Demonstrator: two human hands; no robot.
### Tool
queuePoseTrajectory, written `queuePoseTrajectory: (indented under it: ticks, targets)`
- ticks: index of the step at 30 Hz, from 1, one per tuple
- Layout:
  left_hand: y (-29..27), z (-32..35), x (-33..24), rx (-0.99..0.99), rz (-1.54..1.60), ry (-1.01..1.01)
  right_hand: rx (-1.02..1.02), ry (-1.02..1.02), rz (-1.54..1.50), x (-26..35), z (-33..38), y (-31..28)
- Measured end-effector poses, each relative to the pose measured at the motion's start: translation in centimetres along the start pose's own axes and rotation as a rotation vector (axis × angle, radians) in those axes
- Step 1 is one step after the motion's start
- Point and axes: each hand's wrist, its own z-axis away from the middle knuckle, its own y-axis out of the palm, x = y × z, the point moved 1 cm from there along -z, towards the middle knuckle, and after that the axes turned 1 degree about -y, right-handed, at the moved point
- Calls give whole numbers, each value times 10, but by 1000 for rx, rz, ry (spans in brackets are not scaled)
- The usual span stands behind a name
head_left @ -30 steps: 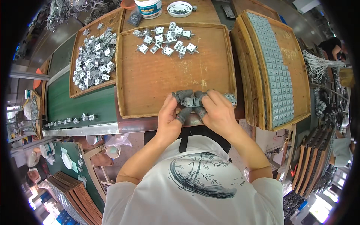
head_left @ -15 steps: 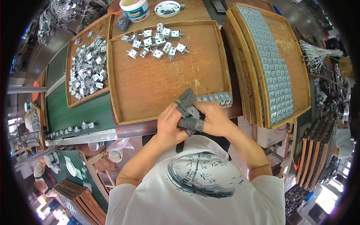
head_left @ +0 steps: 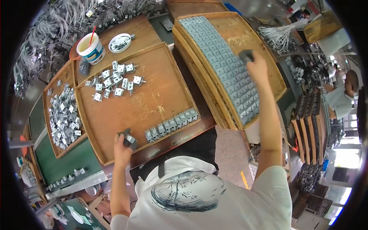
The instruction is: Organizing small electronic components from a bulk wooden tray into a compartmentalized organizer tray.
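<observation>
My left hand [head_left: 123,147], with grey fabric covers on its fingertips, pinches a small metal box-shaped part [head_left: 130,138] over the near left corner of a wooden tray [head_left: 138,103]. Beside it, a row of similar metal parts [head_left: 168,126] stands along the tray's near edge. A loose cluster of parts [head_left: 115,80] with thin shafts lies toward the tray's far side. My right hand [head_left: 256,65] reaches over the stacked wooden trays at right, beside close rows of grey metal parts [head_left: 224,61]. Its covered fingers look curled together; whatever they hold is hidden.
Another tray [head_left: 59,153] at left holds a heap of loose parts. Beyond the middle tray are a white bucket [head_left: 91,50] with a red stick and a white dish [head_left: 120,43] of small dark pieces. White cable bundles [head_left: 281,36] lie far right; a person [head_left: 341,96] is at right.
My hands, together around a metal part before, have separated: the left to the tray's near left corner, the right out over the stacked trays. The view has swung right, exposing the whole row.
</observation>
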Motion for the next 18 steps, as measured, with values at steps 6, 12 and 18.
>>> queuePoseTrajectory:
  ticks: [6, 12, 18]
  targets:
    - [5, -25, 16, 285, -48, 73, 284, 381, -474, -73, -42, 31]
    - [33, -16, 10, 202, -162, 145, 429, 341, -389, -67, -72, 45]
    - [-49, 27, 7, -396, -335, 78, 215, 281, -805, -118, -72, 11]
